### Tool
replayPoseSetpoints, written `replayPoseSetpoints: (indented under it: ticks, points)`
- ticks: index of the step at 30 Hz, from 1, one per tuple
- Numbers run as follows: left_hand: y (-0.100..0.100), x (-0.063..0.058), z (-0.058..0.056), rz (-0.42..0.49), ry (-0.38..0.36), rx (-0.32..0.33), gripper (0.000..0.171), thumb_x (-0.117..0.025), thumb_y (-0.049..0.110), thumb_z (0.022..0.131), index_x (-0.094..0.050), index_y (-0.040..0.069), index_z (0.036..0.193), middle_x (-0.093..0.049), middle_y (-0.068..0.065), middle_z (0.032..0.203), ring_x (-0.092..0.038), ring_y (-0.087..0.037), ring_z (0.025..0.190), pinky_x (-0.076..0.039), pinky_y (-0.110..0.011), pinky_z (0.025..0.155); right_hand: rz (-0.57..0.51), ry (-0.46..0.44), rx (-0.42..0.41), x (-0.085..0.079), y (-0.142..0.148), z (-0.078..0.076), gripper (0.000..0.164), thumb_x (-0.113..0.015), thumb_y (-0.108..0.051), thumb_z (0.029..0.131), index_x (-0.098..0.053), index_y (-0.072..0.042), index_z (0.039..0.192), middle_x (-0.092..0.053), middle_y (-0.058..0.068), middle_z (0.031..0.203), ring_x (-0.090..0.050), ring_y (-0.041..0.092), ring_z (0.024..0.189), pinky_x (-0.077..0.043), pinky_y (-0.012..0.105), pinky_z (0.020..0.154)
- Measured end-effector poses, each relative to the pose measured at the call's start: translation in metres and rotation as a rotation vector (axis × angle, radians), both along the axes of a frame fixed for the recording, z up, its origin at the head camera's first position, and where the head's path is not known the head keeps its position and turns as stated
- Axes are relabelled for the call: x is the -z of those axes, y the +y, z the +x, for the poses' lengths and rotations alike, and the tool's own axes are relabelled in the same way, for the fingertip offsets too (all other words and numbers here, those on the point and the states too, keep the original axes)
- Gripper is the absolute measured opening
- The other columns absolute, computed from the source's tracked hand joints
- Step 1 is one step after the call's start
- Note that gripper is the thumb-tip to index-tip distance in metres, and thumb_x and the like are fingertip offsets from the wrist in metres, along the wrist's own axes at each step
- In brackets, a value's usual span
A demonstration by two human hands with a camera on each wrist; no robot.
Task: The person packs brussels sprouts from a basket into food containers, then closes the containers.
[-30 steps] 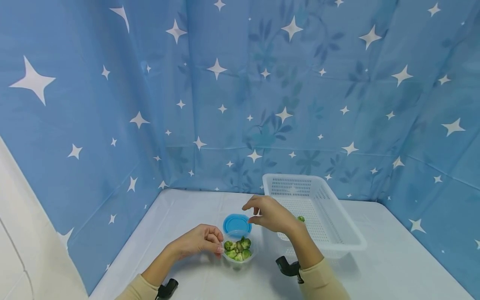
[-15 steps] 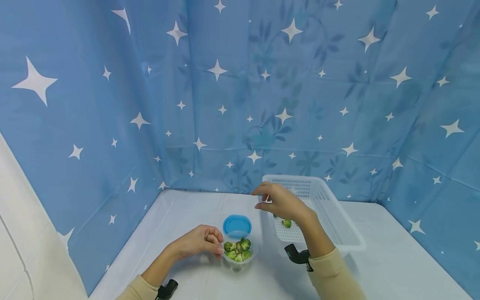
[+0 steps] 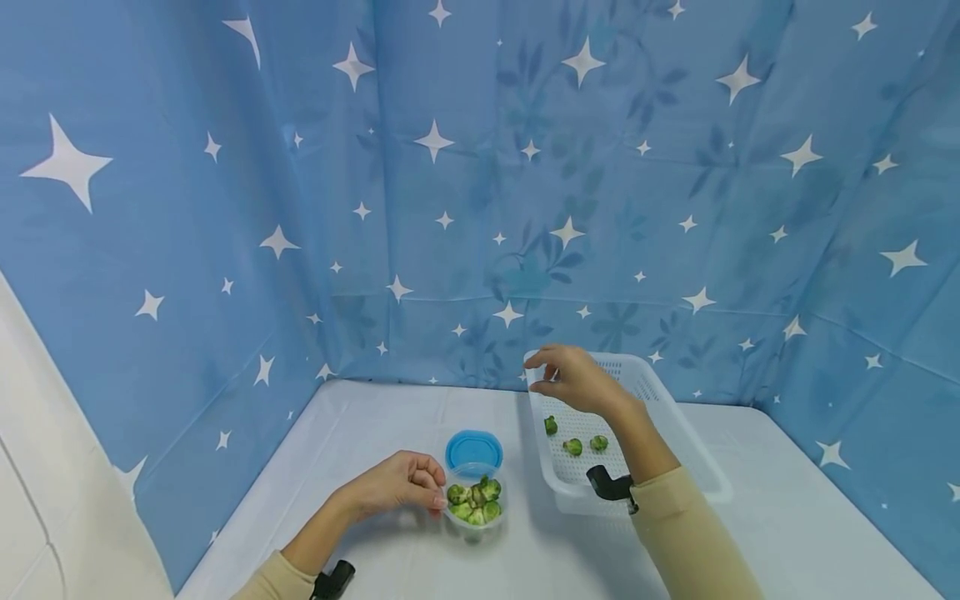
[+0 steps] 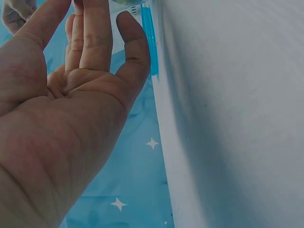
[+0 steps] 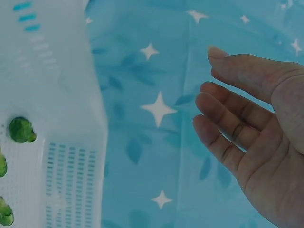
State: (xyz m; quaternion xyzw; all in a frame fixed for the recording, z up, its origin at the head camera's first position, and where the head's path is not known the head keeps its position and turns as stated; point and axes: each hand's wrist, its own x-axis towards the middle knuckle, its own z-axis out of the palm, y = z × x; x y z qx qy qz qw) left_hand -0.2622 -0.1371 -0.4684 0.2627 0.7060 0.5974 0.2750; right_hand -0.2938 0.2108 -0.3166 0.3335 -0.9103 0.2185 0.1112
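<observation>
Mouth upward, the clear cup (image 3: pixel 474 536) is pinched at its left rim by the left hand (image 3: pixel 397 483). By tabletop (image 3: pixel 528 525) it is parted from the basket (image 3: pixel 678 433), pointed lengthwise away, above which the parted fingers (image 5: pixel 213 135) of the right hand (image 3: pixel 573 382) are held empty.

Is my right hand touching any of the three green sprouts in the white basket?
Apart. In the right wrist view, the basket wall and blue curtain show between the right hand and the sprouts.

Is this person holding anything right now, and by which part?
Yes: the left hand holds the clear tub by its rim, on that hand's side. The right hand holds nothing.
</observation>
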Motion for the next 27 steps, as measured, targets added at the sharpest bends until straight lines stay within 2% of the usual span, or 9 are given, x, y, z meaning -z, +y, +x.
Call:
replayPoseSetpoints:
  ticks: [10,18,27]
  points:
    - [0.0,0.001,-0.001,-0.002,0.002,0.003,0.031,-0.077,0.014,0.095,-0.064,-0.005,0.116,-0.078,-0.001,0.089,-0.075,-0.018,0.085,-0.059,-0.035,0.087,-0.009,-0.059,0.071,0.012,0.022,-0.026,0.029,-0.077,-0.011,0.095,-0.074,-0.002,0.122,-0.072,0.015,0.121,-0.067,0.019,0.089,-0.056,0.032,0.071]
    - [-0.001,0.001,0.0,0.005,-0.007,0.012,0.032,-0.077,0.014,0.095,-0.063,-0.005,0.116,-0.078,-0.001,0.089,-0.075,-0.018,0.086,-0.06,-0.036,0.088,-0.033,-0.153,0.113,0.024,0.033,-0.036,0.029,-0.075,-0.008,0.095,-0.074,-0.001,0.123,-0.072,0.018,0.123,-0.069,0.025,0.092,-0.058,0.034,0.073]
    - [-0.001,0.001,0.0,0.003,-0.005,0.003,0.033,-0.078,0.015,0.094,-0.064,-0.004,0.116,-0.078,-0.002,0.09,-0.075,-0.019,0.086,-0.06,-0.037,0.088,-0.041,-0.207,0.158,0.039,0.042,-0.053,0.029,-0.076,-0.01,0.095,-0.074,0.0,0.122,-0.071,0.019,0.124,-0.071,0.028,0.096,-0.061,0.041,0.08]
